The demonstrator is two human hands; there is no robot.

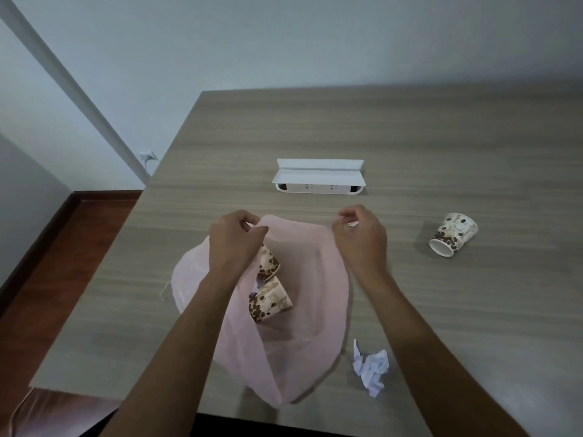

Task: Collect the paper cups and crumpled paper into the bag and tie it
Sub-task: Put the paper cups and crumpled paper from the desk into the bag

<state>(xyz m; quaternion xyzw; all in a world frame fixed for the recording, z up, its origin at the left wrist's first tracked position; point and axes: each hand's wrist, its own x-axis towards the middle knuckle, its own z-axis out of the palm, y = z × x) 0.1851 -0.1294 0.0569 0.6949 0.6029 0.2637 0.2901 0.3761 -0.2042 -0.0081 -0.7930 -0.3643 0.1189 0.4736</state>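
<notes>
A thin pink bag (303, 279) lies open on the wooden table (410, 137), its mouth facing up. My left hand (235, 241) pinches the far left part of the rim. My right hand (359, 238) pinches the far right part of the rim, with something small and white between its fingers. Inside the bag lie two paper cups with a coffee-bean print (269, 299), on their sides, with a bit of white paper beside them. A third cup of the same print (452, 234) lies on its side on the table to the right. A crumpled white paper (370, 369) sits beside the bag at the near right.
A white power-socket box with a raised lid (318, 178) is set into the table beyond the bag. The table's left edge drops to a dark wood floor (63, 247). A chair back (47, 414) shows at the bottom left.
</notes>
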